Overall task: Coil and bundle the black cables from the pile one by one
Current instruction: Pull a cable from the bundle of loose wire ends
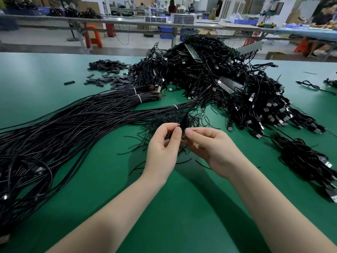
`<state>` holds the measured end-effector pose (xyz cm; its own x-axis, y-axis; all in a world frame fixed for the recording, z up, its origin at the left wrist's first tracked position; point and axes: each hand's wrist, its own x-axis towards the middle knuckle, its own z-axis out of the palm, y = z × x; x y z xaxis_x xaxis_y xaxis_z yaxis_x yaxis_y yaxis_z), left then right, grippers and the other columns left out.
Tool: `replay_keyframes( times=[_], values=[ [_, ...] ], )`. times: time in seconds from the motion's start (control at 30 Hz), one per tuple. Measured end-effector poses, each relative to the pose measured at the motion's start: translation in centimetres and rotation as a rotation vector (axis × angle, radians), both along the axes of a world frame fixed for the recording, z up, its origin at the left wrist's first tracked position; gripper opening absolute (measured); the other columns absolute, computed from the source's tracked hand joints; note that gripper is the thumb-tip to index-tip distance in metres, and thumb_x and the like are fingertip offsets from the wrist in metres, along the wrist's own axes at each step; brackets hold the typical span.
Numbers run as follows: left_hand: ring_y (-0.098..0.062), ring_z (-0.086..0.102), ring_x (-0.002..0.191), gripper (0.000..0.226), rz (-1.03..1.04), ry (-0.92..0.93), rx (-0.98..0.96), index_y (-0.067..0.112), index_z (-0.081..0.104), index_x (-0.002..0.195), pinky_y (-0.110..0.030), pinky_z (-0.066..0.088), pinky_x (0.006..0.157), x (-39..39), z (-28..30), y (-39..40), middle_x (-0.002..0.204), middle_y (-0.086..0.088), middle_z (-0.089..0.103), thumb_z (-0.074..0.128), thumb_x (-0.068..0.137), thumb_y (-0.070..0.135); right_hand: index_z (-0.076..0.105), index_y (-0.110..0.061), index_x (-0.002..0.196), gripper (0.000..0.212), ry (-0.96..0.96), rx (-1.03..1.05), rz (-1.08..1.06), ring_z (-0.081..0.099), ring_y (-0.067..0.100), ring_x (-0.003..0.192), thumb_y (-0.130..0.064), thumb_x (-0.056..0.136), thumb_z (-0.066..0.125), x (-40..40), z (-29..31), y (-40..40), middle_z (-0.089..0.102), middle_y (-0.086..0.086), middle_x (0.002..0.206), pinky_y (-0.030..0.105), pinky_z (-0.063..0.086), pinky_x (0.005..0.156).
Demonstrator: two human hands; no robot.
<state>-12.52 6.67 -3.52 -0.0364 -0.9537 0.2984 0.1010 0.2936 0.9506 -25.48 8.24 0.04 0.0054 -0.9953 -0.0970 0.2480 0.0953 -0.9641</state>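
Black cables fill the green table [54, 66]: a tangled pile [215, 79] at upper centre, long tied bunches [63, 128] sweeping to the left edge. At centre frame, my left hand [162, 148] and right hand [209, 148] both pinch one small coiled cable [185, 123], fingertips pressed against it just above a scatter of thin ties [164, 121].

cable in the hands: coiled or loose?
Coiled: the cable is gathered into a tight bunch pinched between both hands, left hand and right hand; one end trails out.
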Motion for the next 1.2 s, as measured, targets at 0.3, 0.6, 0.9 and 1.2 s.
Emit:
replay_keyframes(
  times=[0.3,0.6,0.9,1.2],
  values=[
    [-0.001,0.061,0.071,0.027,-0.134,-0.039,-0.122,0.050,0.065,0.090,-0.014,0.048,0.071,0.4,0.6,-0.3,0.077,0.020,0.065,0.053,0.092,0.026,0.076,-0.017,0.070,0.011,0.064,0.037,0.091,0.064,0.009,0.069,-0.027,0.065,0.073,-1.7,1.0,0.0,0.067,0.000,0.067,0.020,0.054,0.067],
    [-0.004,0.067,0.079,0.009,0.047,-0.221,-0.176,0.037,0.063,0.087,-0.022,0.054,0.075,0.8,1.2,-0.7,0.084,0.018,0.070,0.059,0.090,0.029,0.070,-0.011,0.076,0.008,0.257,-0.206,-0.046,0.059,0.006,0.060,-0.008,0.083,0.072,-0.5,0.5,-0.1,0.068,-0.003,0.066,0.018,0.048,0.060],
    [-0.007,0.051,0.046,0.033,-0.205,0.082,0.596,0.018,0.065,0.057,-0.019,0.036,0.046,1.3,3.3,-1.1,0.057,0.005,0.061,0.062,0.090,0.021,0.067,0.005,0.074,0.016,1.489,-1.285,-0.299,0.053,0.030,0.062,0.018,0.077,0.056,-0.6,-1.1,-0.5,0.057,0.014,0.069,0.040,0.047,0.057],
    [-0.002,0.060,0.070,0.017,-0.047,-0.026,0.070,0.030,0.068,0.083,-0.014,0.050,0.061,1.1,1.8,-0.9,0.073,0.012,0.068,0.061,0.096,0.021,0.078,-0.017,0.075,0.016,0.170,-0.067,-0.075,0.059,0.010,0.064,-0.032,0.072,0.079,-0.2,-0.5,-0.5,0.069,0.001,0.070,0.023,0.053,0.068]
  ],
)
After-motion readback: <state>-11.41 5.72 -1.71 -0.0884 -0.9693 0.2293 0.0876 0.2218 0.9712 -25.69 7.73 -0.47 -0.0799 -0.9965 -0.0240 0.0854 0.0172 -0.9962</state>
